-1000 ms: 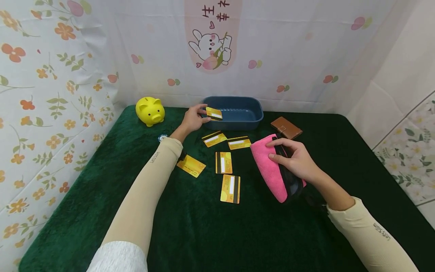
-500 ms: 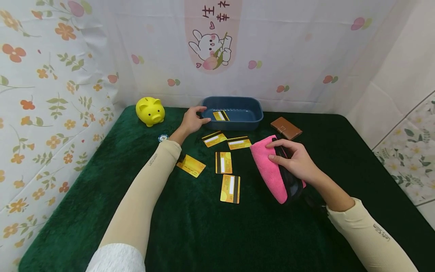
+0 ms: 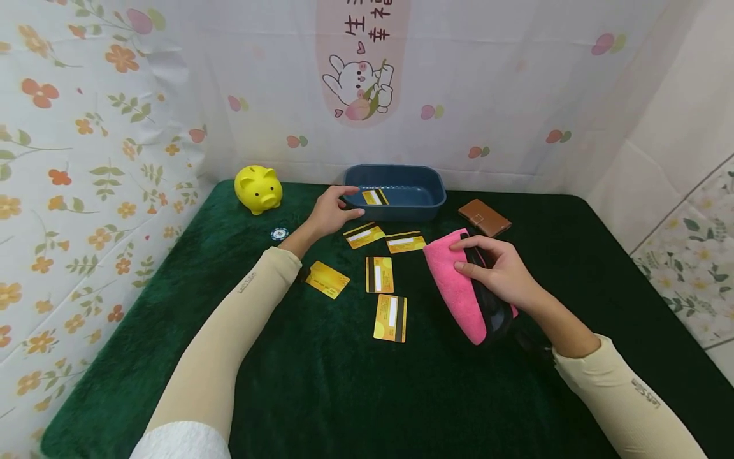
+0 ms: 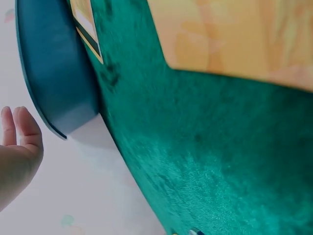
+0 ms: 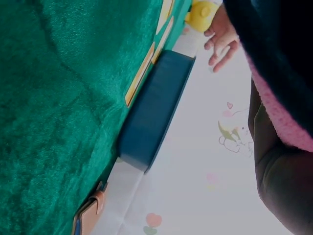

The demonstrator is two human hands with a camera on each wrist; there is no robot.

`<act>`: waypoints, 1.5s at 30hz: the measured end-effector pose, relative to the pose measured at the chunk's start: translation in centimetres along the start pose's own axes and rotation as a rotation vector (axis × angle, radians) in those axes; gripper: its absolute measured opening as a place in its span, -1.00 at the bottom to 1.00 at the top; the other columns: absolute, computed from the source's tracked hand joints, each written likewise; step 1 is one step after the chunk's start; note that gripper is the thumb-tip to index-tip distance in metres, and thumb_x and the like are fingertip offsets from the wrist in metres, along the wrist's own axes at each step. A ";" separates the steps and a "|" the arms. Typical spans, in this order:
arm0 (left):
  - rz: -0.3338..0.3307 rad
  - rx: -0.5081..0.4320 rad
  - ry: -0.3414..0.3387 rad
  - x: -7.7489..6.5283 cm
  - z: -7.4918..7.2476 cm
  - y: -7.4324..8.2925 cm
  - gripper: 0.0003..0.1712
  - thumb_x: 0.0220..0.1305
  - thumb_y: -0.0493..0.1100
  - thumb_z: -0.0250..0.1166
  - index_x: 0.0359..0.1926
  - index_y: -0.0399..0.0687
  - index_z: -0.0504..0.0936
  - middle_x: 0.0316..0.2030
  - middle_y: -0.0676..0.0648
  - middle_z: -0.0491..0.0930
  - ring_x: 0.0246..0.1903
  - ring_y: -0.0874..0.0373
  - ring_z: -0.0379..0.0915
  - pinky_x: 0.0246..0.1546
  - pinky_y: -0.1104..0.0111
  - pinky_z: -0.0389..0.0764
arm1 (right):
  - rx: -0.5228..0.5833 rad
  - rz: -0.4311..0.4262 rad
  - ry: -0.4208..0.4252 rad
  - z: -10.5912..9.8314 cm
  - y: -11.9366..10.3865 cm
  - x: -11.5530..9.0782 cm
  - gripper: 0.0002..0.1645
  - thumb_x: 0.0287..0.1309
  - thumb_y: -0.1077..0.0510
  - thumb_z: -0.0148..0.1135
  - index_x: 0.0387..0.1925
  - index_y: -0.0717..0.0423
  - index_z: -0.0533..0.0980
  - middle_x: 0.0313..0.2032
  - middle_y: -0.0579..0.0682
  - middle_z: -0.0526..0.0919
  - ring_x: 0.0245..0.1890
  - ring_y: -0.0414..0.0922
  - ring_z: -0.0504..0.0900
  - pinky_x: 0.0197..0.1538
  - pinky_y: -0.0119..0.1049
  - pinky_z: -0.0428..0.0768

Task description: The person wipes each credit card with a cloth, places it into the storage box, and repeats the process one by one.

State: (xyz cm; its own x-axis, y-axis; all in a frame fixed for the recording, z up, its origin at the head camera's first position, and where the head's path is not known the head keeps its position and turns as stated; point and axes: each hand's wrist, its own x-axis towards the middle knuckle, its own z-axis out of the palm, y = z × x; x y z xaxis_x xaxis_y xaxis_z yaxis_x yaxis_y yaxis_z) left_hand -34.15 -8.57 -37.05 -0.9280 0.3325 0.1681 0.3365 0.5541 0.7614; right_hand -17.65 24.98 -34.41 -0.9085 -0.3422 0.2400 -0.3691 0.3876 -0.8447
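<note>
My left hand hovers at the left end of a dark blue plastic bin, fingers and thumb spread apart with nothing between them. A yellow bank card with a black stripe lies inside the bin. The right hand grips a fuzzy pink pouch with a black side, thumb and fingers on its upper edge. In the right wrist view that pouch fills the right edge, and the left hand shows beyond the bin. Several more yellow cards lie flat between the hands.
Left of the bin stands a yellow piggy bank, with a blue and white poker chip in front of it. A brown leather wallet lies right of the bin. Dark green cloth covers the table; printed curtains hang behind.
One second ago my left hand held a card over the bin's left end; the hand has released it and the card now lies inside. The right hand keeps its grip on the pouch.
</note>
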 end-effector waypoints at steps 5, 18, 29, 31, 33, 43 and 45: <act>0.055 -0.008 -0.050 -1.5 0.6 1.3 -0.36 0.31 -0.10 0.37 0.36 -0.07 0.43 0.27 -0.17 0.36 0.09 -0.17 0.43 0.07 0.08 0.52 | 0.003 -0.012 0.001 0.1 0.0 0.0 -0.68 0.30 0.29 0.24 0.07 0.14 0.54 -0.08 0.07 0.51 -0.29 -0.12 0.53 -0.30 -0.34 0.65; 0.162 -0.027 -0.181 -5.0 2.2 3.2 -0.40 0.24 -0.12 0.43 0.29 -0.08 0.50 0.22 -0.14 0.48 0.05 -0.20 0.44 0.04 0.10 0.51 | 0.009 -0.022 0.000 0.3 -0.2 0.0 -0.69 0.29 0.30 0.24 0.06 0.15 0.54 -0.09 0.09 0.51 -0.30 -0.12 0.54 -0.31 -0.34 0.65; 0.230 -0.011 -0.368 -6.3 2.8 3.3 -0.41 0.21 -0.20 0.45 0.24 -0.22 0.51 0.17 -0.16 0.53 0.05 -0.19 0.45 0.14 -0.02 0.46 | 0.019 -0.014 -0.011 0.0 -0.2 -0.2 -0.68 0.30 0.31 0.23 0.07 0.14 0.54 -0.10 0.08 0.51 -0.33 -0.12 0.56 -0.31 -0.33 0.67; 0.247 0.003 -0.407 -6.7 2.9 3.3 -0.40 0.19 -0.20 0.46 0.23 -0.23 0.52 0.17 -0.15 0.54 0.04 -0.17 0.45 0.14 -0.01 0.46 | 0.019 -0.012 -0.012 0.0 -0.2 -0.2 -0.68 0.30 0.30 0.23 0.07 0.14 0.54 -0.10 0.09 0.51 -0.32 -0.11 0.55 -0.31 -0.33 0.67; 0.258 0.028 -0.434 -7.0 3.0 3.3 -0.40 0.18 -0.19 0.48 0.23 -0.22 0.54 0.16 -0.15 0.55 0.03 -0.14 0.43 0.13 0.01 0.46 | 0.016 -0.005 -0.009 0.0 -0.2 -0.2 -0.69 0.31 0.29 0.23 0.07 0.13 0.54 -0.09 0.10 0.51 -0.32 -0.11 0.55 -0.31 -0.33 0.66; 0.377 0.070 -0.614 -7.1 3.6 3.1 -0.40 0.09 -0.16 0.54 0.18 -0.08 0.61 0.11 -0.03 0.52 0.06 -0.04 0.38 0.14 0.08 0.44 | 0.023 0.032 0.000 -0.2 -0.3 -0.4 -0.69 0.32 0.28 0.22 0.08 0.10 0.53 -0.11 0.14 0.49 -0.35 -0.11 0.58 -0.31 -0.30 0.68; 0.401 0.083 -0.657 -7.0 3.7 3.3 -0.39 0.08 -0.14 0.55 0.19 -0.05 0.61 0.12 -0.01 0.49 0.11 0.00 0.34 0.17 0.07 0.40 | 0.019 0.028 0.002 -0.3 -0.3 -0.5 -0.69 0.32 0.28 0.22 0.08 0.10 0.53 -0.10 0.13 0.48 -0.34 -0.11 0.58 -0.31 -0.31 0.68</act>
State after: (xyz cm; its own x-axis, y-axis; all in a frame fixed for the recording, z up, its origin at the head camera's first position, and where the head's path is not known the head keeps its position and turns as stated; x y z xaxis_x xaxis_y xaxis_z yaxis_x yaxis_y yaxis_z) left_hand -25.93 -6.26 -38.03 -0.4561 0.8899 -0.0049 0.6618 0.3429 0.6667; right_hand -17.13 25.25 -34.11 -0.9187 -0.3298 0.2173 -0.3400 0.3806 -0.8599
